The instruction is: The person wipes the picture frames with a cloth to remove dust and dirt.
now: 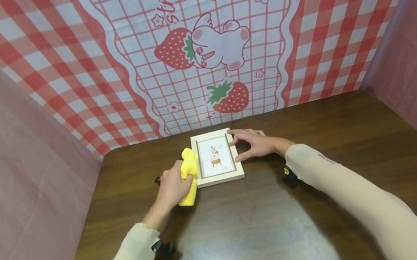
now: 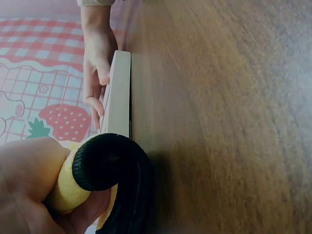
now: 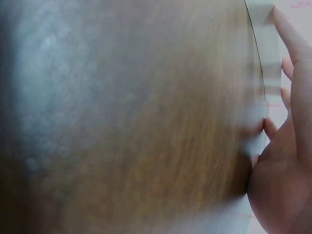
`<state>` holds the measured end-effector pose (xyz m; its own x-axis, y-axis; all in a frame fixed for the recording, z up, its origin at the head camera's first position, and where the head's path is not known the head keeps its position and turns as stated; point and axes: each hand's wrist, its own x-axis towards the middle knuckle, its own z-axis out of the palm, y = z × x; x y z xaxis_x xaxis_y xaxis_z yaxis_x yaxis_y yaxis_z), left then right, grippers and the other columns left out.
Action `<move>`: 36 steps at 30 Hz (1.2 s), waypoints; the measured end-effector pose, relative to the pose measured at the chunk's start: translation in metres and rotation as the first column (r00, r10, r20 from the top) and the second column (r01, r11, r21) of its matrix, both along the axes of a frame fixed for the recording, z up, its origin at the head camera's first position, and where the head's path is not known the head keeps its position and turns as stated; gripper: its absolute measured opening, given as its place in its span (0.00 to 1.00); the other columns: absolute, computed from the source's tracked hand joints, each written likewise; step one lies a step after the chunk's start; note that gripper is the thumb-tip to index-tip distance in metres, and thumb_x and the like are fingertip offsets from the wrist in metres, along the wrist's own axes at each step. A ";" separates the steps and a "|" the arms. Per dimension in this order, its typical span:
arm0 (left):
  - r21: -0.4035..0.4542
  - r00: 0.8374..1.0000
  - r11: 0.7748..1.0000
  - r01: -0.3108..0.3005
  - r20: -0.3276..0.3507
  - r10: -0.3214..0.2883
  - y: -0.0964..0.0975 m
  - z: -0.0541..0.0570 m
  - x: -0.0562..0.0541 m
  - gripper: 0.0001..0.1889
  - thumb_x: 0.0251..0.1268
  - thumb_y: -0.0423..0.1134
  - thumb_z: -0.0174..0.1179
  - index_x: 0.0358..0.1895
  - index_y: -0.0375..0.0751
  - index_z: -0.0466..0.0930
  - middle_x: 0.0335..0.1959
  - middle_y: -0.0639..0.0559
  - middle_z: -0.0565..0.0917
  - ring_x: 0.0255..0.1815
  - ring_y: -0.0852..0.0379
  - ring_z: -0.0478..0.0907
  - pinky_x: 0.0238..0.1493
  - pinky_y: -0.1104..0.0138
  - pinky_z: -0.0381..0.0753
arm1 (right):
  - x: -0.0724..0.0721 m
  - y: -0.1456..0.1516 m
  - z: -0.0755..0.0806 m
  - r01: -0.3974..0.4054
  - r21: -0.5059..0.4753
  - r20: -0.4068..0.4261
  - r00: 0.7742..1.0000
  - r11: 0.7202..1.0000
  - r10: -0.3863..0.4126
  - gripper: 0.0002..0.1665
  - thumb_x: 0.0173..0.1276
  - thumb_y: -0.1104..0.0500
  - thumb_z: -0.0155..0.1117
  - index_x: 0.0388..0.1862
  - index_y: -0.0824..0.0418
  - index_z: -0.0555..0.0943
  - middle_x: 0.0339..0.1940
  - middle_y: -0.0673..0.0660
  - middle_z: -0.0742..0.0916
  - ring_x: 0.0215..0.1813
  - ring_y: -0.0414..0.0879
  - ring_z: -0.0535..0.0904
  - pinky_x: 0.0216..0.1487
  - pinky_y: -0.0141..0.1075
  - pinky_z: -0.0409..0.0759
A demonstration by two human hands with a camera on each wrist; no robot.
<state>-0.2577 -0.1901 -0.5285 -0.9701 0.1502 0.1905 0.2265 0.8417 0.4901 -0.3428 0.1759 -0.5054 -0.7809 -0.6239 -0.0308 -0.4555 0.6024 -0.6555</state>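
Note:
A cream picture frame [image 1: 220, 177] lies flat on the table, with a drawing of a potted plant inside. My left hand [image 1: 173, 185] grips a bunched yellow cloth [image 1: 188, 165] at the frame's left edge. In the left wrist view the cloth [image 2: 68, 187] shows a rolled black side near the frame's cream side wall [image 2: 121, 92]. On the right edge of the frame rest the thumb and fingertips of my right hand [image 1: 256, 142], spread apart. From the right wrist, the right hand [image 3: 287, 170] reaches along the frame's side [image 3: 268, 44].
The brown wooden table [image 1: 242, 230] ends at a red-and-white checked backdrop [image 1: 100, 74] with strawberry prints. Pink cloth walls [image 1: 6, 182] stand at the left and right. A small dark loop [image 1: 157, 180] shows beside the left hand.

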 end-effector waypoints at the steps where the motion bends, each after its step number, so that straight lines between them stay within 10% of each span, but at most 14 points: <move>1: 0.006 1.000 1.000 0.000 -0.003 0.000 0.000 0.000 0.000 0.23 0.70 0.45 0.70 0.64 0.41 0.83 0.36 0.47 0.90 0.32 0.51 0.84 0.30 0.66 0.81 | 0.000 0.000 0.000 -0.001 -0.002 -0.002 1.000 1.000 0.001 0.38 0.66 0.27 0.79 0.67 0.43 0.82 0.98 0.54 0.60 0.97 0.67 0.50 0.87 0.79 0.41; 15: 0.033 1.000 0.999 -0.005 0.028 0.004 -0.009 -0.010 -0.025 0.24 0.68 0.47 0.70 0.64 0.42 0.84 0.37 0.49 0.89 0.30 0.53 0.83 0.28 0.65 0.81 | 0.001 -0.001 0.003 -0.003 0.019 0.005 1.000 1.000 0.002 0.38 0.68 0.27 0.78 0.69 0.44 0.81 0.98 0.53 0.58 0.97 0.67 0.48 0.87 0.78 0.41; 36: -0.030 0.993 0.998 -0.058 0.097 0.061 0.000 0.000 -0.106 0.28 0.71 0.48 0.68 0.70 0.41 0.83 0.45 0.44 0.90 0.39 0.46 0.84 0.34 0.63 0.79 | 0.003 0.000 0.003 -0.007 0.025 0.018 1.000 1.000 0.006 0.36 0.69 0.29 0.77 0.69 0.42 0.81 0.99 0.53 0.58 0.97 0.65 0.47 0.87 0.78 0.42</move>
